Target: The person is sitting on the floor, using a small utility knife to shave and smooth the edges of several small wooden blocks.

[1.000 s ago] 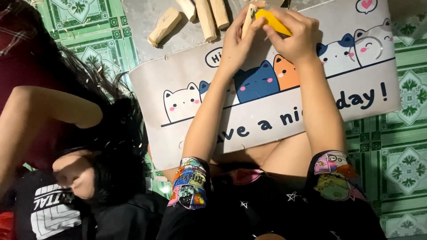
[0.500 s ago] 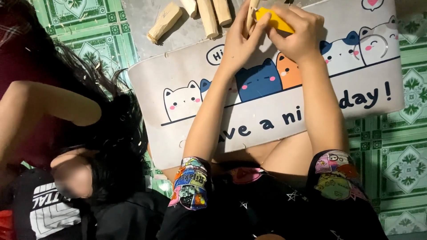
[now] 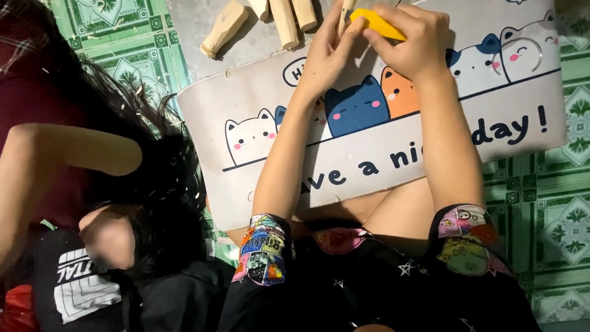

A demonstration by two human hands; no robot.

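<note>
Right hand [image 3: 409,43] grasping yellow plastic-handled tool [image 3: 376,23] | left hand [image 3: 329,52] pinching thin pale wooden stick [image 3: 344,13] | grips unchanged since a second ago, hands barely shifted.

wooden sticks [image 3: 270,21] ahead, mat [image 3: 381,160] below open

A green patterned tile floor [image 3: 541,227] carries a cat-printed mat [image 3: 369,154] and 4 wooden pieces [image 3: 224,27].

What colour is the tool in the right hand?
Yellow. The tool shows in the head view, gripped by the right hand near the top edge.
</note>
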